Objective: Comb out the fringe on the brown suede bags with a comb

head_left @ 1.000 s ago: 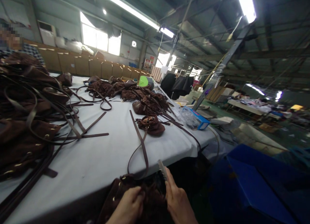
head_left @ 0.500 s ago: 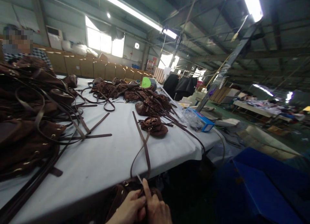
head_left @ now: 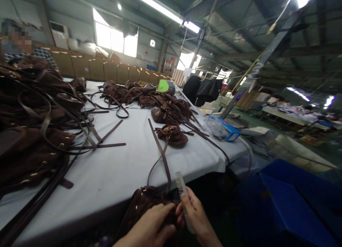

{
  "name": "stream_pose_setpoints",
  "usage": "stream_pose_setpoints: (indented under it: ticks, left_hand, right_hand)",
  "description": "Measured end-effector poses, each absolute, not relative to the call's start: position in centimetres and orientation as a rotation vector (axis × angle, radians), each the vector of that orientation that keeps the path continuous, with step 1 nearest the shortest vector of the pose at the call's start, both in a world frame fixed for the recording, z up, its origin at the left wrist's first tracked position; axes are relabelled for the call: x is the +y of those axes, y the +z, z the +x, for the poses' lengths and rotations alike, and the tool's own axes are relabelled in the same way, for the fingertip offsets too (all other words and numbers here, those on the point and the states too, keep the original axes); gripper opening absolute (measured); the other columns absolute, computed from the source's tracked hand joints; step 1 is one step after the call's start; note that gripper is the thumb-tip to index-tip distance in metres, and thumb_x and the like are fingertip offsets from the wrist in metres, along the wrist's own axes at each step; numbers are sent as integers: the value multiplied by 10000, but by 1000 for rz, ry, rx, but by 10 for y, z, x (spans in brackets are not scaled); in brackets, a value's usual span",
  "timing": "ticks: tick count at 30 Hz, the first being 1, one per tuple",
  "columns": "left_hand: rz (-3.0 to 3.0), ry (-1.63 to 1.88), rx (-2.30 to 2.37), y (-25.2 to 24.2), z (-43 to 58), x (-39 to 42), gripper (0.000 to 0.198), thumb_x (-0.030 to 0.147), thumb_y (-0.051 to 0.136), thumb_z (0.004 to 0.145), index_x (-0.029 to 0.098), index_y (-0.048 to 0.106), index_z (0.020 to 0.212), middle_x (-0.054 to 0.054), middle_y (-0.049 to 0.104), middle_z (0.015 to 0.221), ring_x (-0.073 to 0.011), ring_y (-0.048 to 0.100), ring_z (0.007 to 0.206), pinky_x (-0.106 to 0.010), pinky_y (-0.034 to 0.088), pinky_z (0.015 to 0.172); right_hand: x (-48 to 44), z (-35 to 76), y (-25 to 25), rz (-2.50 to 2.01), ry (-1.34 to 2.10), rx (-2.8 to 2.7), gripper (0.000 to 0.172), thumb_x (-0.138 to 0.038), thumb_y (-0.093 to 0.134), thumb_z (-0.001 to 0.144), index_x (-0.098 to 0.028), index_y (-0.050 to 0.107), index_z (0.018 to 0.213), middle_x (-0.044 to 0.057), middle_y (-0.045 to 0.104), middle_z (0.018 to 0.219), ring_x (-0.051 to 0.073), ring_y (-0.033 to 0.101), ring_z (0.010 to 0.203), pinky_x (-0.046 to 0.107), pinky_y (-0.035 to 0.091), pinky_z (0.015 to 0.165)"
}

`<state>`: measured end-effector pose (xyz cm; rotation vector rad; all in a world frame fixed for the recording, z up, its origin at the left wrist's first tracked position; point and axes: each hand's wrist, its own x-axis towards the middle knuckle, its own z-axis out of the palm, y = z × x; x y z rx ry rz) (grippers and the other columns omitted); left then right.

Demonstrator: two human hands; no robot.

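Observation:
In my right hand point(head_left: 196, 213) is a pale comb point(head_left: 181, 183), its teeth facing left and its top end raised above my fingers. My left hand point(head_left: 153, 222) grips a dark brown bag point(head_left: 139, 202) with gold eyelets at the table's near edge. Its fingertips are partly hidden, close to the fingers of my right hand. From the bag, a brown strap point(head_left: 164, 161) runs up onto the white-covered table point(head_left: 128, 168). Beyond the strap stands a small brown drawstring pouch point(head_left: 176, 138) with its mouth gathered.
Brown bags with tangled straps are heaped at the left point(head_left: 32, 143), and more brown bags point(head_left: 168, 104) lie across the back. A blue box point(head_left: 231, 129) sits beside clear plastic on the right. Below is a large blue bin point(head_left: 291, 204). A person point(head_left: 45, 56) is at the far left.
My right hand has moved to the right, away from my left hand, and the comb now shows much more clearly. My left hand stays on the bag. The view has shifted slightly.

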<state>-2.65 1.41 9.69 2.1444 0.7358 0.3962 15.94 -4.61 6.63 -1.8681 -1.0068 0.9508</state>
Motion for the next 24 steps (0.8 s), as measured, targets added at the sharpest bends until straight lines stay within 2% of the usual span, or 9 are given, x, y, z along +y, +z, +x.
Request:
stream_pose_setpoints:
  ticks: [2, 4, 7, 9, 10, 13, 17, 20, 24]
  left_hand:
    - [2017, 448, 553, 107, -36, 26, 446, 301, 567, 819, 267, 565, 1263, -78, 585, 1256, -217, 557, 1113, -291, 433, 970]
    - [1921, 613, 630, 103, -50, 40, 437, 335, 504, 863, 253, 527, 1291, -96, 507, 1338, -227, 490, 1206, -329, 379, 1031]
    - [1773, 795, 992, 71, -72, 60, 489, 448, 443, 885, 168, 492, 1282, -134, 560, 1216, -246, 548, 1108, -370, 443, 939]
    - [1662, 679, 1130, 42, -83, 66, 575, 537, 439, 862, 110, 494, 1243, -126, 631, 1045, -258, 612, 955, -365, 493, 806]
    - [1626, 577, 1103, 30, -87, 66, 579, 566, 445, 849, 102, 535, 1183, -115, 655, 1000, -259, 625, 921, -358, 493, 799]
    - [1455, 363, 842, 11, -86, 58, 511, 558, 505, 828, 117, 624, 1056, -91, 691, 1035, -253, 615, 1003, -333, 455, 904]
    - [1014, 308, 657, 21, -69, 50, 498, 464, 632, 766, 147, 609, 1151, -64, 700, 1082, -241, 590, 1093, -335, 423, 973]
    - [1029, 316, 687, 31, -57, 48, 506, 526, 568, 801, 122, 650, 1094, -77, 720, 1001, -271, 602, 1065, -365, 437, 955]
    - [1351, 504, 754, 39, -51, 39, 585, 598, 408, 861, 117, 667, 1069, -77, 705, 988, -276, 596, 1010, -354, 441, 930]
  right_hand:
    - [-48, 152, 60, -1650, 1049, -891, 548, -625, 406, 845, -178, 467, 1156, -15, 585, 631, 154, 577, 501, 244, 445, 472]
    - [-52, 147, 52, -1602, 1012, -857, 560, -672, 493, 780, -174, 517, 1036, -11, 575, 659, 148, 574, 550, 248, 456, 515]
    - [-61, 147, 43, -1679, 903, -933, 519, -639, 463, 818, -170, 525, 1030, -5, 562, 682, 160, 573, 592, 267, 474, 550]
    - [-69, 148, 40, -1758, 775, -1060, 451, -575, 408, 874, -176, 515, 1054, 7, 581, 702, 171, 587, 628, 279, 482, 594]
    - [-72, 148, 39, -1802, 705, -1129, 418, -543, 388, 894, -181, 512, 1064, 13, 597, 714, 177, 598, 648, 282, 482, 619]
    - [-79, 146, 37, -1944, 535, -1268, 390, -503, 324, 927, -200, 510, 1088, 22, 631, 704, 189, 624, 644, 277, 472, 614]
    - [-85, 142, 39, -2065, 497, -1314, 447, -531, 233, 945, -226, 556, 995, 7, 618, 583, 188, 619, 517, 252, 425, 472]
    - [-91, 133, 40, -2080, 457, -1356, 458, -527, 244, 951, -237, 590, 878, 8, 627, 560, 177, 634, 501, 230, 446, 474]
    - [-96, 102, 25, -2079, 106, -1509, 463, -407, 211, 973, -247, 579, 1203, 20, 694, 657, 159, 642, 479, 215, 487, 476]
